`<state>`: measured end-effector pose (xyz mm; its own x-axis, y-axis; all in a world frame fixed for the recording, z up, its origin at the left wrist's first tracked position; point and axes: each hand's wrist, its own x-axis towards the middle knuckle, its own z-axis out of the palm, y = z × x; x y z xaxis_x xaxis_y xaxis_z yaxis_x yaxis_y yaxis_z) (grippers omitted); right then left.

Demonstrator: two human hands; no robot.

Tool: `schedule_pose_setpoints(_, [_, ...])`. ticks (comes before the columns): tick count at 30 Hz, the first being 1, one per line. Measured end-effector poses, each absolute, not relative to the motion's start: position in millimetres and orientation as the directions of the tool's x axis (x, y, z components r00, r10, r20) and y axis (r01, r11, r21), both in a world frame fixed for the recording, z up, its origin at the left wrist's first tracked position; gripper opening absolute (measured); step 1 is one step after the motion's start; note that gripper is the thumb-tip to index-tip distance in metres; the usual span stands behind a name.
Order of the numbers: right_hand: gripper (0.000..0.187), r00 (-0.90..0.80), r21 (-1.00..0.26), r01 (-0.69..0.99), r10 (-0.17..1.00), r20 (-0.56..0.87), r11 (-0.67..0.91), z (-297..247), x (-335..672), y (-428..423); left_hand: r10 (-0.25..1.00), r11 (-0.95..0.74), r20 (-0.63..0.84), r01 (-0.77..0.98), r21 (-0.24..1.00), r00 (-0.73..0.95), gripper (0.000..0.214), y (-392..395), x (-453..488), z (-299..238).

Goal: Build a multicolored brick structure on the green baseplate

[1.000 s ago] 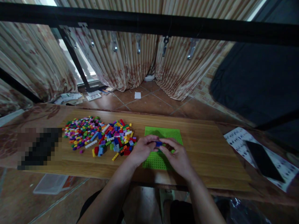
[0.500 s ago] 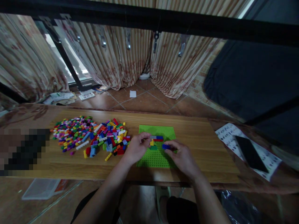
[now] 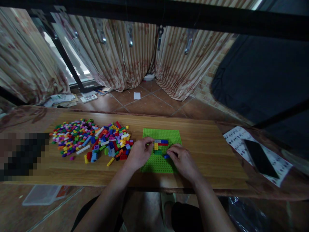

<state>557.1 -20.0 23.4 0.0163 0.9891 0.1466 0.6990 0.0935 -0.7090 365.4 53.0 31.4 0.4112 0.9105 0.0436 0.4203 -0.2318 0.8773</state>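
Head view, and here's the blue brick (image 3: 166,156), small and deep blue, over the green baseplate (image 3: 156,167), just right of its middle! One end shows, pointing left; the long axis is too covered to call. Right hand (image 3: 184,161) pinches it, brick poking out left of the fingers. Left hand (image 3: 140,153) curls beside the joined bricks (image 3: 164,141); whether its fingers grip anything, I can't tell.

One blue brick (image 3: 166,156) — partly hidden — over the green baseplate (image 3: 156,167).

Bare forearms (image 3: 209,196), black legwear (image 3: 185,216), pale greenish slipper (image 3: 168,197)
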Motion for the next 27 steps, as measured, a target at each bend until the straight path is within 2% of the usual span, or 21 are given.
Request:
schedule_pose_setpoints(8, [0.026, 0.201, -0.667, 0.745, 0.952, 0.231, 0.005, 14.5, 560.0, -13.6, 0.908, -0.241, 0.006, 0.512, 0.824, 0.418, 0.027, 51.8, 364.6, 31.2])
schedule_pose_setpoints(13, [0.016, 0.129, -0.724, 0.690, 0.981, 0.148, 0.019, 17.3, 568.0, -24.7, 0.908, -0.240, -0.001, 0.522, 0.818, 0.420, 0.027, 51.5, 363.5, 33.1])
schedule_pose_setpoints(16, [0.019, 0.106, -0.724, 0.690, 0.988, 0.108, 0.005, 17.3, 568.1, -27.2, 0.910, -0.237, 0.001, 0.516, 0.823, 0.415, 0.025, 50.9, 363.3, 32.8])
schedule_pose_setpoints(21, [0.014, 0.056, -0.674, 0.738, 0.991, 0.122, 0.041, 16.3, 562.3, -23.3, 0.912, -0.224, -0.014, 0.526, 0.821, 0.410, 0.024, 50.5, 364.0, 31.1])
schedule_pose_setpoints(27, [0.015, 0.051, -0.678, 0.732, 0.986, 0.156, 0.069, 12.7, 557.8, -19.3, 0.915, -0.217, -0.003, 0.499, 0.839, 0.403, 0.019, 50.3, 366.2, 29.1])
